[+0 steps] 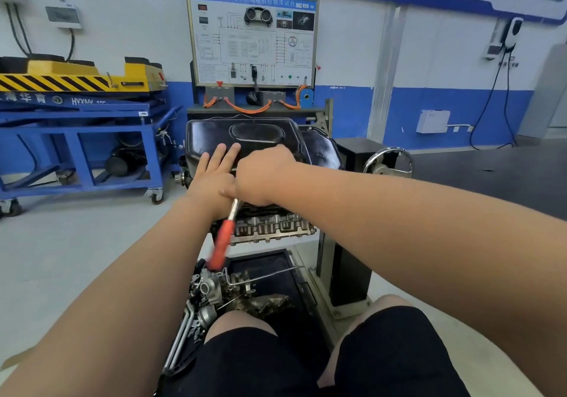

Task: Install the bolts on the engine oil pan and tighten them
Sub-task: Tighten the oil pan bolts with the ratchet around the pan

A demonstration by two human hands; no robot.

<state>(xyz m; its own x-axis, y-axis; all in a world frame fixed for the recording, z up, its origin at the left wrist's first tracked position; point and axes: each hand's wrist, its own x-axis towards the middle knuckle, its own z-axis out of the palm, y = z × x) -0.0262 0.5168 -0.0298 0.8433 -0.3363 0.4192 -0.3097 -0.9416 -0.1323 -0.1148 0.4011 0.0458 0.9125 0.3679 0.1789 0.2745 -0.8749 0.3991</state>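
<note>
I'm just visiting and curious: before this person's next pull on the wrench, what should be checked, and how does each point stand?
1. Oil pan lying on the engine: ok.
2. Left hand steadying the pan: ok, flat on it, fingers straight.
3. Right hand gripping the wrench: ok, curled round its top end.
4. Wrench seated on a bolt: cannot tell, the right hand hides it.
5. Room for the red handle to swing: cannot tell, it is blurred, close to the left wrist.

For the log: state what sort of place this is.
Probably an automotive training workshop: a black oil pan on an upturned engine, a wired training board behind it, a blue lift trolley.
</note>
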